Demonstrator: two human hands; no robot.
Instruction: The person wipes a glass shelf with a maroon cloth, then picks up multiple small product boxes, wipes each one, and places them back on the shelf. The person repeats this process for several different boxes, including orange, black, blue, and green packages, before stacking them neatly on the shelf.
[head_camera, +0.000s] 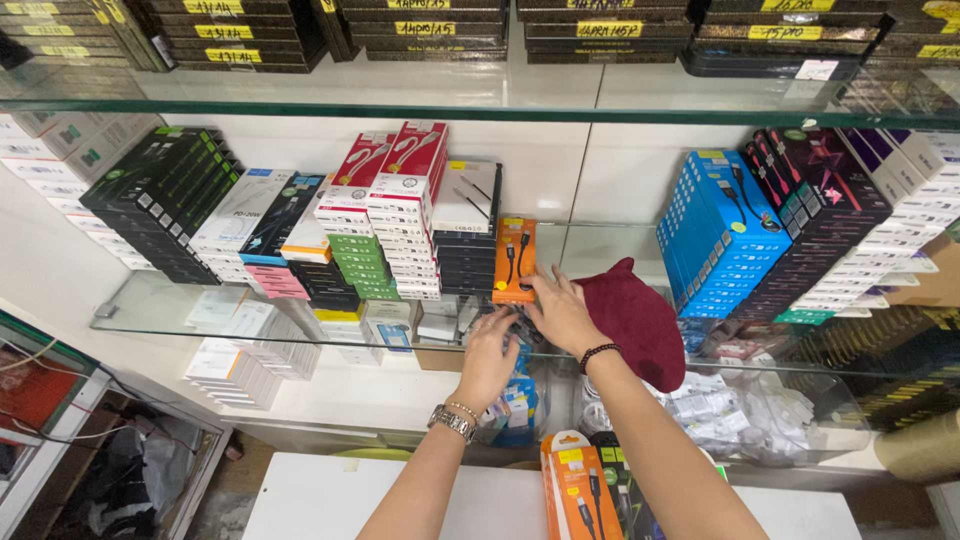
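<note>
Right hand (562, 312) spread flat against orange box (515, 260), already upright among stacks on glass shelf (150, 318). Left hand (490, 350) closed, contents unclear. 1 more orange box (578, 490) near.

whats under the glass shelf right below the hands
Through the glass shelf, below the left hand and right hand, are white boxes, blue packets and bagged white cables. The maroon cloth and both forearms hide whatever lies directly beneath them.
</note>
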